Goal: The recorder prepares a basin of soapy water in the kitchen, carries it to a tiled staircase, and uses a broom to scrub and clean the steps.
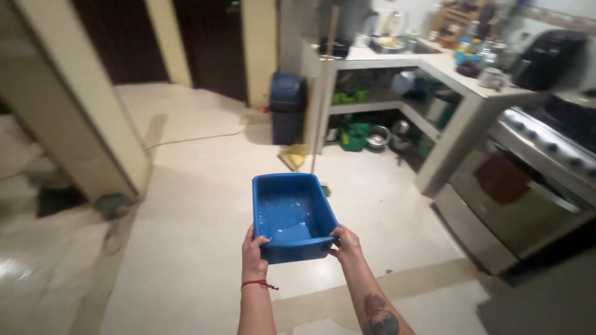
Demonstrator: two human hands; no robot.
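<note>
Basin: blue rectangular plastic basin (pixel 292 214), centre of frame, held level above the pale tiled floor (pixel 186 260), keeping its wet inside from spilling.
Left hand (pixel 253 254): grasping near-left corner.
Right hand (pixel 346 244): grasping near-right corner, balancing the load.

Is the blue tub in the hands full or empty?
Nearly empty: the blue tub shows its bare wet bottom, with only shiny drops.

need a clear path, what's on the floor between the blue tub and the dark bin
In the head view, between the blue tub and the dark bin lies a yellow broom head on pale floor.
</note>
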